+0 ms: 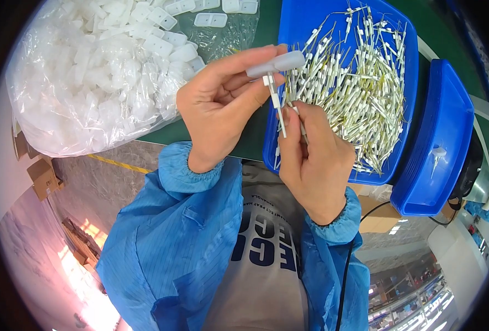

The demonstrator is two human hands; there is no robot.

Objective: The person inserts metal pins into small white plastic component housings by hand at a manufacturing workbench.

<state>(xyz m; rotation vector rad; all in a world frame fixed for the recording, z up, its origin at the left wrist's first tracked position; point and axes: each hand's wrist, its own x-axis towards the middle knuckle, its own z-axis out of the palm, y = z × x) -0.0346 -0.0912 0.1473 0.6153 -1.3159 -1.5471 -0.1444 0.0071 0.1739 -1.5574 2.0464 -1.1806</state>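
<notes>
Pinching a grey T-shaped plastic piece (276, 64) between thumb and fingers, the left hand (222, 105) holds it above the right hand (314, 160), whose fingers close on a thin white pin (280, 113). Behind lie a blue tray (305, 22) of pins, a second blue tray (440, 143), and a clear bag (90, 83) of white parts.

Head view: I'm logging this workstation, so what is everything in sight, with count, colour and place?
white T-shaped plastic piece: one, pale grey-white, pinched in left hand
thin pin: one, white, hanging below the T-piece, right fingertips on it
blue tray: one, blue, centre right
pins with white sleeves: too many to count, white and yellowish, heaped in the tray
second blue tray: one, far right, one small white part inside
clear bag of white plastic pieces: one, upper left
cardboard boxes: a few, brown, lower left
left hand: gripping
right hand: gripping
</notes>
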